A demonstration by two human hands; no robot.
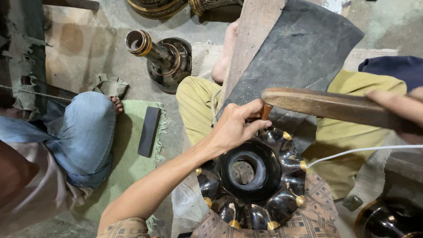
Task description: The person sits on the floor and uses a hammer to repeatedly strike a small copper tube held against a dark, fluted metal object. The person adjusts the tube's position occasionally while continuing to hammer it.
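A black lobed metal vessel with brass-coloured tips and a round open mouth rests in my lap. My left hand pinches a small brown chisel upright against the vessel's far rim. A wooden mallet lies level above the chisel, and my right hand grips its handle at the right edge, partly cut off. A dark rubber sheet over a wooden plank lies beyond the vessel, across my olive trousers.
Another person in blue jeans sits at the left on a green mat bearing a dark rectangular block. A black and brass vase lies on the concrete floor. A white cord crosses my right leg. Another dark vessel sits bottom right.
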